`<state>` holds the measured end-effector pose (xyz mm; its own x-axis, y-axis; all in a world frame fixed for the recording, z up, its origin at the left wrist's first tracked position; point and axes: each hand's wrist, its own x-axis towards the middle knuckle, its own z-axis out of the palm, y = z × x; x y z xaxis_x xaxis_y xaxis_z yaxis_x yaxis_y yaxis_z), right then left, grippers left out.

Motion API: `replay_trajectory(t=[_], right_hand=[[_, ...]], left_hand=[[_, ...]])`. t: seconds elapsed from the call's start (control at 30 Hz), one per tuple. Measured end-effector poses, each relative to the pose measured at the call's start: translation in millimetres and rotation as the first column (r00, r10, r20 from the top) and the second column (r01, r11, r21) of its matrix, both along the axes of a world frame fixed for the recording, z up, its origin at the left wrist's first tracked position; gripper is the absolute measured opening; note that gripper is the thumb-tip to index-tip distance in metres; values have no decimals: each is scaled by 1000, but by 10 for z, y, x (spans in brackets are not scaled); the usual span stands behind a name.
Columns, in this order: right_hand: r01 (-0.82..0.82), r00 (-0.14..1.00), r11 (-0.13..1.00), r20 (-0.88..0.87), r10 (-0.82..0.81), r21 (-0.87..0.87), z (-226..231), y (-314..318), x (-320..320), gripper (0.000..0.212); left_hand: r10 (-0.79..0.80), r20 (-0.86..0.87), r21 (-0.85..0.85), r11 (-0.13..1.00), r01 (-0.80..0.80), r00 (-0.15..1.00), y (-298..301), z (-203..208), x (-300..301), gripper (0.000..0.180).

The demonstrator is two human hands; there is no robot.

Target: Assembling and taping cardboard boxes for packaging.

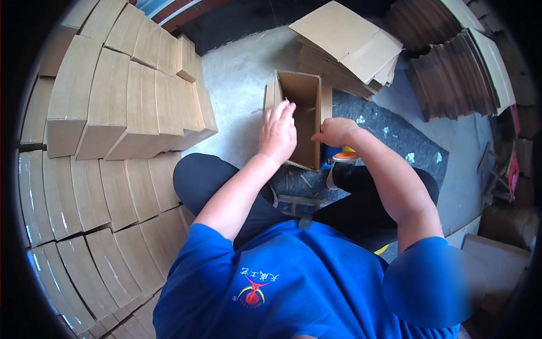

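Between my legs an open cardboard box (pixel 305 104) stands with its opening upward, showing bare brown inner walls. My left hand (pixel 278 133) lies along the box's left wall, its fingers stretched out and pointing to the far end. On the opposite side, my right hand (pixel 336 131) is closed over the right wall, thumb at the inner edge and the other fingers curled outside. The undersides of both hands are hidden. Just below my right hand, beside the box, is a round orange-rimmed object (pixel 345 155) with blue and yellow parts, partly covered.
Stacked closed cartons (pixel 101 107) rise along my left. Flat cardboard sheets (pixel 344 34) are piled beyond the box, with bundles of folded cardboard (pixel 451 76) at the far right. A dark mat (pixel 389 133) with scraps lies on the grey floor (pixel 234 73).
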<state>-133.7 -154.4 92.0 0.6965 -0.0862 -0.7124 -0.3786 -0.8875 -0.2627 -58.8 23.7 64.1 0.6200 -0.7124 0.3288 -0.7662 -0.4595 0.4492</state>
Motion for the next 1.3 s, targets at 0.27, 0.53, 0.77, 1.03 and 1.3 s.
replay_trajectory(t=[0.27, 0.53, 0.77, 1.03, 1.3], right_hand=[[15, 1000, 1000, 19, -15, -4, -1, 12, 27, 49], [66, 998, 998, -11, -66, -14, -15, -9, -26, 49], [35, 999, 999, -19, -34, 38, -66, -92, 1, 52], [98, 995, 994, -16, -98, 48, 13, -137, -53, 51], [152, 988, 988, 21, -152, 19, 14, -68, -52, 55]], left_hand=[[-23, -54, 224, 974, 35, 998, 101, -242, -609, 20], [241, -306, 684, 729, 37, 921, -301, -694, -378, 35], [118, -21, 156, 981, -114, 993, -769, -466, 171, 51], [99, -119, 505, 863, -26, 988, -869, -584, 198, 56], [193, -385, 548, 835, 55, 902, -825, -426, 165, 49]])
